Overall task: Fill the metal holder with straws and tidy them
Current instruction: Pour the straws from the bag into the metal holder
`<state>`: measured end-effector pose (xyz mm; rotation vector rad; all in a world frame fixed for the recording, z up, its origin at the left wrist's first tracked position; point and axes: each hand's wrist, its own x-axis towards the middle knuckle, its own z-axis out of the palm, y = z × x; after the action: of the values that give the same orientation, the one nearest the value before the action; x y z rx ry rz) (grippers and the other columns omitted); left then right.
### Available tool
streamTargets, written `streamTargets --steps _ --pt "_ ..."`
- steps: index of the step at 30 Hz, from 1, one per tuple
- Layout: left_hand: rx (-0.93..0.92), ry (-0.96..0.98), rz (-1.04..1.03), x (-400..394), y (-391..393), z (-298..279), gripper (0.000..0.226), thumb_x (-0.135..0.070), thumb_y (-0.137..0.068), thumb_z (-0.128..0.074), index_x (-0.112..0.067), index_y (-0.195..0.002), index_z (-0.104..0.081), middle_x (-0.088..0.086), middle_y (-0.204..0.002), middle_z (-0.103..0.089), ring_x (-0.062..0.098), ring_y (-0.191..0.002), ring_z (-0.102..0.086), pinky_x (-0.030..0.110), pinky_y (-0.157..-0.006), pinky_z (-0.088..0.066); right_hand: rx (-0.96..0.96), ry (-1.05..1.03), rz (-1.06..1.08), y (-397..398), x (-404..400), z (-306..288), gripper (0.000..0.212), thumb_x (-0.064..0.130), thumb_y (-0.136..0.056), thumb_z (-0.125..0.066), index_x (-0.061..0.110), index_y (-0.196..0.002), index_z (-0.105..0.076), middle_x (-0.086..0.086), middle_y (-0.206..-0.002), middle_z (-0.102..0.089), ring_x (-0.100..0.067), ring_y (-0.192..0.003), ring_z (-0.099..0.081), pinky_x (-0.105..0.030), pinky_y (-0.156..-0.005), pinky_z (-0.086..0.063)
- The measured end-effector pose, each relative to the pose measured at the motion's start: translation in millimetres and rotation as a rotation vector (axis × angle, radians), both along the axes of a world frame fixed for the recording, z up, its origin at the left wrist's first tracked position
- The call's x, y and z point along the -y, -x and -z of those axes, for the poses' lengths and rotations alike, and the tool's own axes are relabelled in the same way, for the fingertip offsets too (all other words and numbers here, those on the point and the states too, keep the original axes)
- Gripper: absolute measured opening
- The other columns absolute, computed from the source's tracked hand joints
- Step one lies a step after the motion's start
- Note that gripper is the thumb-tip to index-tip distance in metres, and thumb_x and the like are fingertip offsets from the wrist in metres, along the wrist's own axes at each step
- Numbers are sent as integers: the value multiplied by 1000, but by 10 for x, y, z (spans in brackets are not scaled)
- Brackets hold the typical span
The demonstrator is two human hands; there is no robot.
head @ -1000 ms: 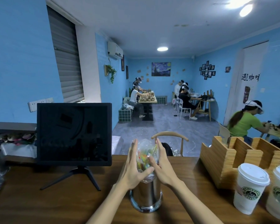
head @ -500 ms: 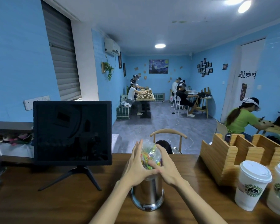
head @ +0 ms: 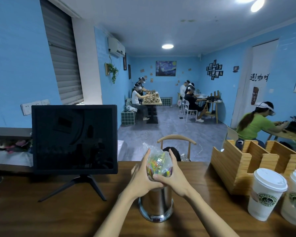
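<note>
Head view looks down on a brown wooden surface, where a shiny round metal holder stands upright directly in front of the person. A bundle of many-coloured straws in a clear plastic bag stands in the mouth of the holder, with its long axis vertical and its upper half well above the rim. The left hand and the right hand close around the bundle from both sides, just above the rim. The fingers of both hands are wrapped on the bag, the thumbs meeting in front, so both hands are grasping it.

The bundle lies between the palms and the holder is right under them, so I judge the next move goes straight down along the axis of the straws. Both hands are equally near. The bag is still around the straws, so tidying is not yet done. A black screen on a tripod stands to the left, white paper cups to the right.
</note>
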<state>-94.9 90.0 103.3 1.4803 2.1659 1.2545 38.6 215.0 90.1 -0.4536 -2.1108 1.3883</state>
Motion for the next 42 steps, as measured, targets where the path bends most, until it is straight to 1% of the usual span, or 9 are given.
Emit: streamTargets --steps 5,11,16,19,24,29,32,36,42 --pt "-86 2 -23 2 -89 -24 121 -46 -64 -78 -62 -150 6 -19 -157 -30 9 -143 -22 36 -121 -17 -27 -82 40 30 36 -35 119 53 -71 -91 49 -157 -9 13 -159 -38 -8 -141 -46 -45 -117 -41" --pt "-49 -143 -68 -84 -173 -81 95 -20 -88 -68 -53 -155 -10 -22 -156 -26 1 -131 -39 10 -92 -45 -115 -230 170 66 156 -105 87 63 -88 -69 51 -156 -17 24 -161 -31 5 -133 -49 -32 -101 -54" --pt "-62 -180 -83 -107 -212 -111 85 -11 -92 -59 -46 -156 -17 -19 -158 -29 5 -137 -40 14 -100 -42 -177 -265 196 66 179 -178 53 45 -100 -62 39 -149 -42 16 -142 -55 -5 -129 -56 -40 -105 -50" --pt "-112 -212 -85 -121 -207 -212 83 -15 -91 -57 -47 -156 -16 -17 -157 -31 7 -138 -39 33 -107 -46 -233 -246 197 64 187 -305 42 36 -103 -60 36 -143 -49 17 -135 -61 -5 -128 -57 -36 -106 -47" --pt "-181 -293 -67 -197 -211 -525 77 -14 -98 -57 -42 -158 -17 -18 -161 -27 5 -144 -32 23 -112 -37 -257 -221 207 157 171 -570 39 43 -104 -54 43 -143 -48 24 -123 -67 2 -116 -62 -25 -95 -50" --pt "-273 -366 -88 -276 -204 -842 71 -10 -101 -54 -37 -158 -22 -13 -161 -31 11 -138 -41 16 -98 -38 -331 -295 213 280 119 -845 47 54 -104 -44 24 -140 -54 2 -119 -70 -13 -110 -67 -36 -88 -54" --pt "-302 -404 -116 -290 -212 -989 66 -14 -101 -53 -35 -158 -26 -13 -159 -35 16 -128 -50 28 -95 -47 -363 -349 216 329 104 -1009 51 50 -106 -40 17 -143 -51 -14 -119 -68 -19 -108 -66 -36 -88 -52" --pt "-339 -443 -123 -304 -216 -1147 66 -13 -100 -54 -32 -158 -28 -13 -159 -35 24 -125 -55 41 -94 -53 -393 -397 220 326 148 -1222 39 33 -109 -42 30 -148 -43 0 -137 -63 -14 -123 -62 -30 -100 -51" --pt "-330 -440 -139 -311 -223 -1176 65 -15 -102 -52 -34 -158 -25 -9 -159 -36 27 -124 -56 41 -93 -53 -383 -396 228 359 148 -1260 37 31 -108 -45 35 -145 -41 17 -104 -66 2 -95 -64 -21 -82 -48"
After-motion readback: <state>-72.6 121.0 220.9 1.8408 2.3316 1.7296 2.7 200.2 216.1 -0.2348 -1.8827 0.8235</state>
